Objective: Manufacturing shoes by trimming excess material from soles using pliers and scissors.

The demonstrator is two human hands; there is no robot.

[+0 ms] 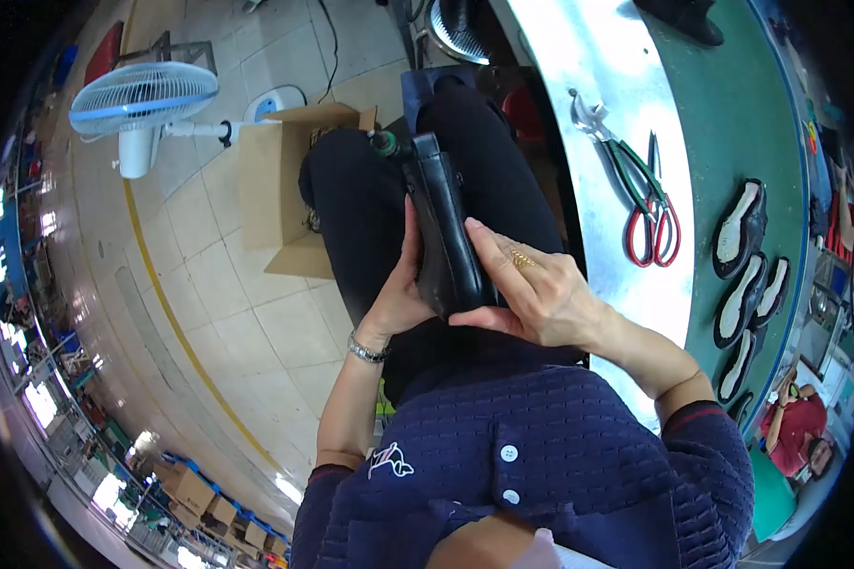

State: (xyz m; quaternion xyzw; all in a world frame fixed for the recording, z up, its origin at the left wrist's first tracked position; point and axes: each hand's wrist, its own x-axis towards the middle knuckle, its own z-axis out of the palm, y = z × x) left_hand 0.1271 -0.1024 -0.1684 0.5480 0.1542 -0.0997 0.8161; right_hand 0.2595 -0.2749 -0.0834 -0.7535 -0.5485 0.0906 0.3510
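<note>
A black leather shoe (pixel 439 223) lies lengthwise above my lap, between my two hands. My left hand (pixel 401 289) wraps its left side, thumb or finger stretched along the leather. From the right, my right hand (pixel 536 289) grips the shoe's near end, one finger pressed on the upper surface and another at its lower end. A round green-ringed piece (pixel 384 142) sits beside the shoe's far end; I cannot tell whether they touch. On the metal tabletop (pixel 626 351) to the right lie pincers with green handles (pixel 593 119) and red-handled scissors (pixel 653 237).
Several black shoes with pale undersides (pixel 738 299) rest on the green surface (pixel 702 114) beyond the metal top. An open cardboard box (pixel 266 190) stands left of my knees, near a blue-and-white fan (pixel 144 100). A person in red (pixel 799 431) is at the far right.
</note>
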